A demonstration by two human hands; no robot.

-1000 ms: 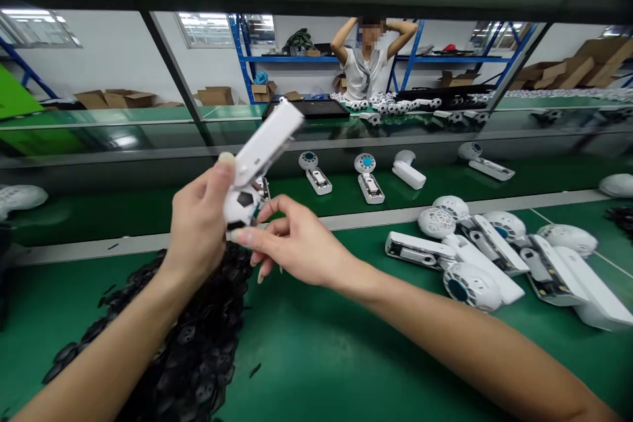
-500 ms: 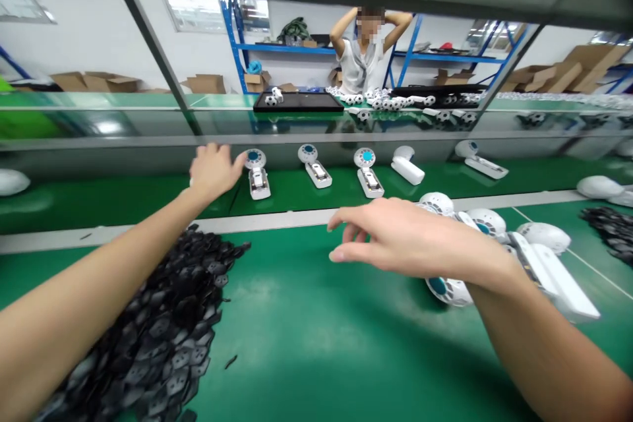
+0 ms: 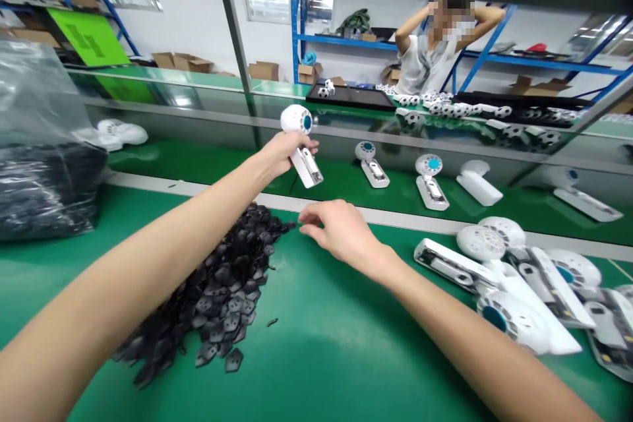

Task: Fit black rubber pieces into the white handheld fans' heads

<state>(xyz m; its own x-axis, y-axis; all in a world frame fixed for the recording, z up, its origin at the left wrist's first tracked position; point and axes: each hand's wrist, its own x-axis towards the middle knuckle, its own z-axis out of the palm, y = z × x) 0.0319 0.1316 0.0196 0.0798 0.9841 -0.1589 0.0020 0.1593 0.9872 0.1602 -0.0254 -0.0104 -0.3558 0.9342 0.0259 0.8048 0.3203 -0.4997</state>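
Observation:
My left hand (image 3: 283, 149) is wrapped round the neck of a white ball-headed device (image 3: 308, 170), lifted above the far green strip. Its round head, with a blue-green disc, tilts up past my fingers, and the handle below shows its inner parts. My right hand (image 3: 339, 229) hovers over the green surface, fingers loosely curved and apart, nothing visible in them. Its fingertips are beside the right end of a heap of black pentagon-shaped pieces (image 3: 230, 297), which my left forearm partly covers.
Several similar devices, one here (image 3: 374, 171), stand in a row on the far strip (image 3: 341, 191). More white devices (image 3: 514, 323) lie piled at right. A clear plastic bag (image 3: 44, 165) with dark contents sits at left. Beyond the glass, a person (image 3: 430, 59) has raised arms near a black tray (image 3: 361, 97).
My left hand has closed on the nearest device in the row and picked it up. My right hand has moved left, towards the black pieces. The view has turned left.

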